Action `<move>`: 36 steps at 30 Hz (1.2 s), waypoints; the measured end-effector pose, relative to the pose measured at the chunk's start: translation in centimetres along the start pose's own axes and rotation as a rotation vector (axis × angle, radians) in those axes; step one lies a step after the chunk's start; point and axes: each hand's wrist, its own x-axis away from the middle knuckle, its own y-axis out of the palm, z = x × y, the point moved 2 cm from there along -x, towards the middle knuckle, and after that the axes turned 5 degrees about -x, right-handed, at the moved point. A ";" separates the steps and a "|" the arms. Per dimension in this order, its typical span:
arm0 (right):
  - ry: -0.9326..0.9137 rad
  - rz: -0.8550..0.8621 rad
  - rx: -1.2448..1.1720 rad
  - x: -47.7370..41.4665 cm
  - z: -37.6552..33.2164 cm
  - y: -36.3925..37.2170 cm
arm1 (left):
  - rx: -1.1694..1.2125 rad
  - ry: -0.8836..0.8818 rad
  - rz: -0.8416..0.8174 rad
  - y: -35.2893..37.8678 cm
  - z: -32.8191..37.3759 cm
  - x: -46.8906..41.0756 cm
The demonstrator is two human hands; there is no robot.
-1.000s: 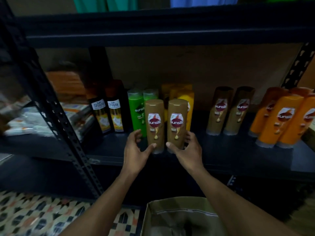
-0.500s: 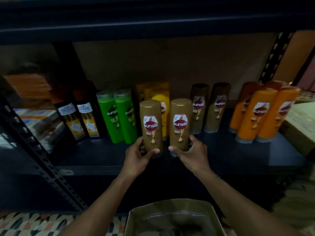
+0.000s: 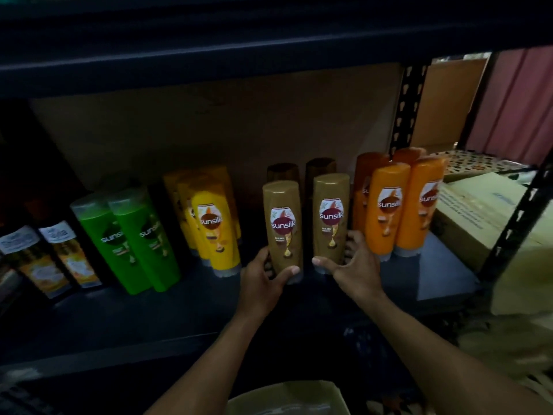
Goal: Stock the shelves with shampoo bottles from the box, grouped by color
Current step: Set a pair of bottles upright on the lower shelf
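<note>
**Holding two brown bottles at the shelf, one per hand**

Gripping left brown bottle (image 3: 282,223) with left hand (image 3: 263,283): thumb wrapping across the front near the base, fingers curling behind. Gripping right brown bottle (image 3: 330,217) with right hand (image 3: 353,268): thumb lying across the front low down, fingers curling round the right side. Holding both upright, labels facing out, side by side with a narrow gap between. Sitting at or just above the shelf (image 3: 119,319) board; cannot tell whether touching down.

Lining up directly in front of two darker brown bottles (image 3: 320,167) standing at the back. Sitting between yellow bottles (image 3: 215,226) on the left and orange bottles (image 3: 389,211) just beside on the right, right-hand fingers near the front orange one. Further left, seeing two green bottles (image 3: 131,238), then dark bottles (image 3: 59,256) with white labels at the far left.

Seeing a cardboard carton (image 3: 478,211) at far right, partly behind the rack upright (image 3: 514,223). Catching the open top of the box (image 3: 287,396) at the bottom edge of the view, between the forearms; too dark for reading its contents.
</note>
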 end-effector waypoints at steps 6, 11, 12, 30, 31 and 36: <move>-0.044 0.023 -0.016 -0.6 0.6 -0.1 | 0.022 0.049 0.036 1.8 0.2 -0.4; -0.080 0.046 0.018 -0.5 1.1 0.0 | -0.005 0.039 0.050 1.8 0.4 -0.3; -0.073 0.046 0.013 -0.5 1.0 0.0 | -0.036 0.042 0.045 1.9 0.5 -0.3; -0.034 0.043 -0.006 -0.5 0.9 0.1 | -0.097 0.073 0.058 2.6 -0.1 -0.8; -0.033 0.040 -0.008 -0.5 0.9 0.1 | -0.099 0.069 0.058 2.6 -0.1 -0.7; -0.035 0.010 -0.014 -0.5 0.9 0.1 | -0.119 0.068 0.048 2.6 0.0 -0.7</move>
